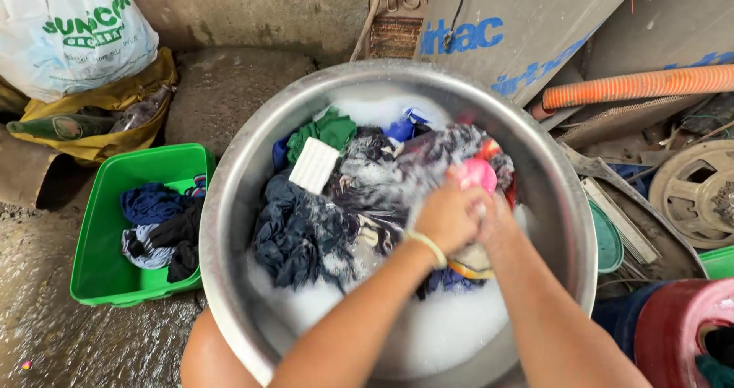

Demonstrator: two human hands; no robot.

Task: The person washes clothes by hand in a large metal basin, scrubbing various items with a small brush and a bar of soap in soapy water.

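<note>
A big steel basin [229, 204] holds soapy water and several wet clothes, mostly dark blue and patterned. My left hand [446, 218] and my right hand [495, 221] are pressed together over the right middle of the basin, both clenched on a wet patterned garment [428, 159]. A pale band circles my left wrist. A pink object [478, 174] shows just beyond my fingers. A white ridged scrub block [314, 165] lies on the clothes to the left, next to a green cloth [329, 129].
A green plastic tub [107, 227] with dark clothes stands left of the basin. A white plastic bag [73, 29] and a yellow bag with bottles lie at the back left. An orange ribbed hose [642, 86], boards, scrap and a red bucket [677, 323] crowd the right. The concrete floor is wet.
</note>
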